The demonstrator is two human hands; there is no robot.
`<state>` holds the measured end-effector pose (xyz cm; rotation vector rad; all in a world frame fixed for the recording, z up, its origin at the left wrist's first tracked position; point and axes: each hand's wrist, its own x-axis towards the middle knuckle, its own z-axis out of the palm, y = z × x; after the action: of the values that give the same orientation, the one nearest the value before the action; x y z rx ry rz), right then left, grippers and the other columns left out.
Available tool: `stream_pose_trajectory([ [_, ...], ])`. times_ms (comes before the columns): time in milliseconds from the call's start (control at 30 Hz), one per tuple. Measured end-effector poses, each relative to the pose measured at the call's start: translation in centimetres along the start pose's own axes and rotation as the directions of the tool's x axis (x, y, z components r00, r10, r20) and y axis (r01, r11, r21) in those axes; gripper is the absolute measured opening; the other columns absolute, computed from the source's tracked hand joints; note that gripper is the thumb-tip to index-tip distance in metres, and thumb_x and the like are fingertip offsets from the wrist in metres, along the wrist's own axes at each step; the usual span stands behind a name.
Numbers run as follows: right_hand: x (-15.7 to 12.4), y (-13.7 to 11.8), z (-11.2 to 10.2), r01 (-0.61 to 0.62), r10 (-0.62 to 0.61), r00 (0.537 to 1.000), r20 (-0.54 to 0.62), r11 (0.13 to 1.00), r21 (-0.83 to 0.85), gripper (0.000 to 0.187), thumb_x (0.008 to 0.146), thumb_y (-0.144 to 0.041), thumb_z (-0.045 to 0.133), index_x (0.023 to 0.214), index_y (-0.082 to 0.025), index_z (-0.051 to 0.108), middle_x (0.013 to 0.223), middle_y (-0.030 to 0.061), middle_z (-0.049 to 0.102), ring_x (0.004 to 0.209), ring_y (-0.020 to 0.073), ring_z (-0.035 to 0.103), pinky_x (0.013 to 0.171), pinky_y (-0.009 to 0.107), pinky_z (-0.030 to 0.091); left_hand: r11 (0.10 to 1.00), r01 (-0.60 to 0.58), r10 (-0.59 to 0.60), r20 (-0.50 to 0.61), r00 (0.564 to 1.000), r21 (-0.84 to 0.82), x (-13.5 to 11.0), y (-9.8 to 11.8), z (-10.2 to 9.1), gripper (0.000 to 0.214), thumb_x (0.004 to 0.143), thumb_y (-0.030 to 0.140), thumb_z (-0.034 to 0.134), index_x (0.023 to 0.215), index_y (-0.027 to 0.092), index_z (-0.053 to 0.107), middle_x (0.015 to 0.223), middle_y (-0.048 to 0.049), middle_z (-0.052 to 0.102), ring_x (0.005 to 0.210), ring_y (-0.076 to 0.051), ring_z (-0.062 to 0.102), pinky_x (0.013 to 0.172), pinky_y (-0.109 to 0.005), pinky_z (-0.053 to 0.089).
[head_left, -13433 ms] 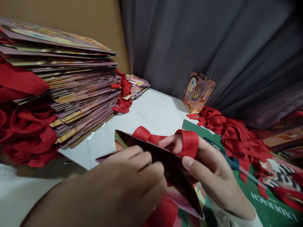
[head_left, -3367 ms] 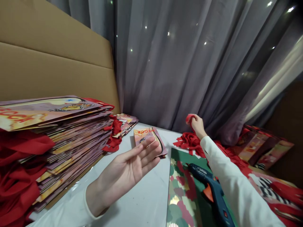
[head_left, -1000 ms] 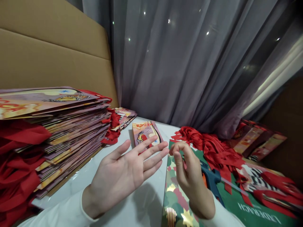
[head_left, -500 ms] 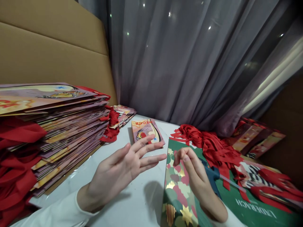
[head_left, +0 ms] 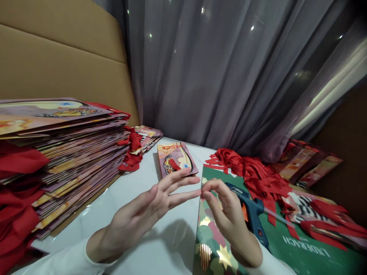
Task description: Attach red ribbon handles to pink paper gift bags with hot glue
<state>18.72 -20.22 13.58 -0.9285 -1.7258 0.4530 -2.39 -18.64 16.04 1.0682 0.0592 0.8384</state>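
My left hand is held up over the white table, palm turned inward and fingers stretched out, holding nothing. My right hand has its thumb and forefinger pinched together at the tip of one of my left fingers. Anything between that thumb and forefinger is too small to make out. Beyond my left hand lies a small printed paper gift bag with a butterfly picture. Under my right hand is a green box with a patterned side, and on it lies a blue glue gun, partly hidden by that hand.
On the left rises a tall stack of flat printed bags with red ribbons. Red ribbon strips are heaped at the back right, near more printed bags. A grey curtain hangs behind the white table.
My right hand has moved left and its pinched fingers now meet my left fingertips. More of the glue gun shows. The view has shifted slightly.
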Motion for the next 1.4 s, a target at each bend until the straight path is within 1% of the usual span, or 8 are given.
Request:
stream_pose_trajectory([
  [300, 0.0, -0.3, -0.1, 0.094, -0.104, 0.993, -0.061, 0.985, -0.147, 0.007, 0.093, -0.019, 0.055, 0.088, -0.021, 0.059, 0.078, 0.0013, 0.064, 0.072, 0.0146, 0.061, 0.069, 0.027, 0.048, 0.999, 0.003, -0.003, 0.011, 1.0, 0.039, 0.1, 0.0, 0.0, 0.056, 0.098, 0.053, 0.033, 0.143, 0.022, 0.046, 0.15, -0.007, 0.043, 0.139, -0.035, 0.036, 0.119, -0.05, 0.011],
  [467, 0.1, -0.1, -0.4, 0.084, -0.08, 0.996, 0.035, 0.988, -0.133, 0.01, 0.094, -0.02, 0.053, 0.086, -0.022, 0.059, 0.077, 0.0018, 0.065, 0.07, 0.0154, 0.061, 0.067, 0.027, 0.047, 0.983, 0.072, -0.065, -0.044, 0.997, 0.167, -0.5, 0.0, -0.6, 0.053, 0.099, 0.051, 0.031, 0.146, 0.029, 0.042, 0.155, -0.0058, 0.036, 0.139, -0.034, 0.038, 0.118, -0.05, 0.013],
  [600, -0.1, 0.0, -0.4, 0.069, -0.059, 0.996, 0.066, 0.986, -0.154, 0.012, 0.095, -0.023, 0.05, 0.085, -0.021, 0.057, 0.077, 0.0014, 0.063, 0.07, 0.0148, 0.059, 0.067, 0.026, 0.046, 0.942, 0.1, -0.077, -0.083, 0.994, 0.321, -0.7, 0.1, -0.7, 0.057, 0.097, 0.053, 0.036, 0.148, 0.028, 0.039, 0.154, -0.0093, 0.037, 0.137, -0.036, 0.04, 0.119, -0.051, 0.009],
  [800, -0.4, 0.0, -0.5, -0.138, 0.137, 0.982, 0.126, 0.99, -0.004, 0.018, 0.097, -0.03, 0.049, 0.084, -0.021, 0.057, 0.076, -0.0002, 0.061, 0.07, 0.0127, 0.057, 0.065, 0.024, 0.043, 0.863, 0.12, -0.062, -0.132, 0.989, 0.49, -0.8, 0.3, 0.1, 0.063, 0.093, 0.059, 0.043, 0.148, 0.03, 0.038, 0.152, -0.012, 0.04, 0.134, -0.04, 0.042, 0.115, -0.055, 0.018],
  [967, -0.6, 0.2, -0.7, -0.318, 0.289, 0.944, 0.158, 0.925, 0.208, 0.025, 0.096, -0.041, 0.052, 0.085, -0.019, 0.058, 0.076, 0.0019, 0.061, 0.072, 0.0145, 0.058, 0.063, 0.025, 0.046, 0.821, 0.127, -0.053, -0.149, 0.987, 0.556, -1.3, 0.0, 0.4, 0.06, 0.095, 0.053, 0.043, 0.15, 0.03, 0.035, 0.155, -0.0102, 0.034, 0.136, -0.038, 0.039, 0.113, -0.052, 0.025],
  [1100, -0.5, 0.2, -0.9, -0.368, 0.327, 0.928, 0.177, 0.874, 0.317, 0.029, 0.094, -0.046, 0.054, 0.083, -0.019, 0.056, 0.072, 0.0012, 0.06, 0.069, 0.0143, 0.058, 0.066, 0.027, 0.048, 0.803, 0.099, 0.018, -0.189, 0.982, 0.588, -1.4, -0.2, 0.0, 0.057, 0.094, 0.044, 0.049, 0.148, 0.028, 0.04, 0.152, -0.0081, 0.04, 0.136, -0.036, 0.039, 0.116, -0.046, 0.022],
  [1200, -0.6, 0.4, -1.2, -0.35, 0.313, 0.936, 0.161, 0.876, 0.332, 0.033, 0.096, -0.048, 0.048, 0.079, -0.02, 0.052, 0.069, 0.0007, 0.057, 0.067, 0.0146, 0.056, 0.066, 0.028, 0.048, 0.733, 0.081, 0.096, -0.22, 0.971, 0.675, -1.6, -0.3, -0.4, 0.053, 0.093, 0.04, 0.052, 0.145, 0.028, 0.046, 0.146, -0.0062, 0.048, 0.133, -0.035, 0.04, 0.117, -0.041, 0.02],
  [1400, -1.7, 1.4, -2.7, -0.358, 0.342, 0.933, 0.11, 0.909, 0.212, 0.044, 0.1, -0.05, 0.036, 0.069, -0.021, 0.048, 0.066, 0.0, 0.052, 0.064, 0.0138, 0.053, 0.064, 0.027, 0.045, 0.517, 0.053, 0.217, -0.191, 0.957, 0.854, -2.3, -0.1, -1.4, 0.047, 0.093, 0.039, 0.05, 0.139, 0.029, 0.052, 0.131, -0.0033, 0.06, 0.122, -0.032, 0.047, 0.117, -0.036, 0.017],
])
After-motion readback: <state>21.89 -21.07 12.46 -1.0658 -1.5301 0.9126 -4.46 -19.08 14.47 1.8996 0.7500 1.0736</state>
